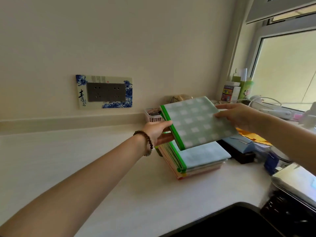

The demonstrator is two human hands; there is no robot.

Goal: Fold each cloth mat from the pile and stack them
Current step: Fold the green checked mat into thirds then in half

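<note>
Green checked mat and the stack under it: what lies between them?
In the head view, only fingers of the left hand lie between the green checked mat and the stack, at the green edge; the rest is air.

Cream wall [119, 40], decorated socket plate [104, 91], white counter [85, 159], bright window [287, 65], dark sink [230, 223]

pale green checked mat [196, 122] with bright green edge, light blue-topped stack [196, 159]

folded green checked mat [196, 122] – tilted, above stack [196, 159]
</note>
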